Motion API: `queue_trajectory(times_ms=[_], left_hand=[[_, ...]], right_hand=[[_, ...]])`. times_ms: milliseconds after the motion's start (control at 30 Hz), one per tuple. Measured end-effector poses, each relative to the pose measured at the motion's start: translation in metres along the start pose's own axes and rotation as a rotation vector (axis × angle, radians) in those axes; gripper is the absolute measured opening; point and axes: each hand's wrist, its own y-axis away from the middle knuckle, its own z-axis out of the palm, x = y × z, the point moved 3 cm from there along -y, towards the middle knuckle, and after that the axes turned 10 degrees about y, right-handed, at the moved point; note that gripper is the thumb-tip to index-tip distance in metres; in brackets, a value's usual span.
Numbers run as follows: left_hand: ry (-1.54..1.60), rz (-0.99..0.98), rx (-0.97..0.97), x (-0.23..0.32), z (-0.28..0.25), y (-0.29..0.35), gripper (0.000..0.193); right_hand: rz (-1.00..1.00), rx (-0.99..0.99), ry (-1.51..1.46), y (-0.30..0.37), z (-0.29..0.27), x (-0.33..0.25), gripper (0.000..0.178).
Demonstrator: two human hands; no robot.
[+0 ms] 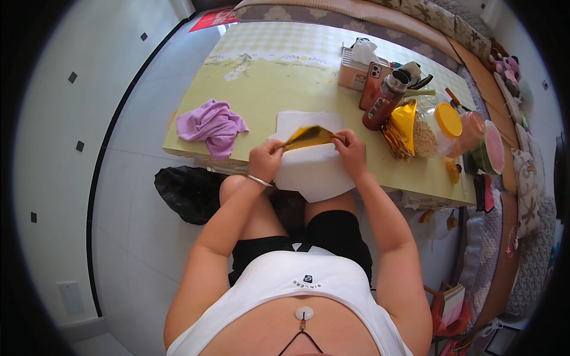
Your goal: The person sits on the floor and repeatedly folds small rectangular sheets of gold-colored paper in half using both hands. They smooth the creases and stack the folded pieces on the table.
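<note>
The left hand (266, 160) pinched one end of a gold foil piece (309, 136) and the right hand (351, 153) pinched the other, so it spanned the gap between them over white paper (314, 173) at the near edge of the tabletop (255, 98). From where I stood, it was perhaps an open pouch. A purple cloth (212, 126) lay crumpled to the left; a dark red flask (383, 105) stood to the right.
</note>
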Motion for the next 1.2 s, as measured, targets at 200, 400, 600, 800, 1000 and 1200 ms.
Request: queue_trajectory(times_ms=[200,400,600,800,1000,1200], left_hand=[[0.589,-0.474,0.092,0.0,-0.002,-0.015,0.003],[0.74,-0.556,0.145,-0.008,-0.002,-0.006,0.006],[0.648,-0.509,0.1,-0.01,-0.004,-0.003,0.012],[0.641,-0.406,0.014,0.005,-0.003,-0.005,0.015],[0.319,-0.518,-0.282,0.015,0.004,-0.007,0.012],[0.582,-0.643,-0.17,0.046,0.028,-0.016,0.008]], right_hand=[[0.06,0.09,-0.339,0.012,0.005,-0.003,0.01],[-0.034,0.115,-0.259,0.027,0.0,-0.01,0.009],[-0.001,0.089,-0.274,0.04,-0.008,-0.013,0.014],[0.344,-0.088,-0.41,0.043,-0.024,-0.019,0.015],[0.3,-0.09,-0.246,0.051,-0.041,-0.017,0.015],[0.347,0.042,-0.491,0.053,-0.057,-0.009,0.02]])
